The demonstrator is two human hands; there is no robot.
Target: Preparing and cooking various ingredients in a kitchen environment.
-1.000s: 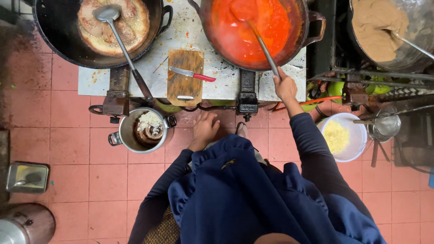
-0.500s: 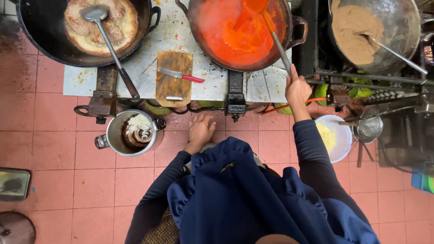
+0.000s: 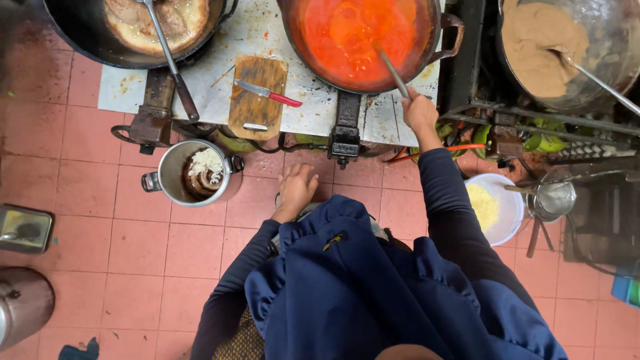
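Right grip (image 3: 421, 113) clenched around ladle handle (image 3: 395, 75), bowl end apparently sunk in red sauce (image 3: 360, 33).

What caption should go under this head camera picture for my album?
Right hand holds a long metal ladle in a big pot of red sauce; left hand hangs open above the pink tiled floor.

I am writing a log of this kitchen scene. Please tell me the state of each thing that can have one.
right hand: closed on ladle handle
left hand: open, holding nothing
red sauce pot: full, ladle in it
knife: lying on cutting board
small steel pot: uncovered, on floor
white bowl: holds yellow food
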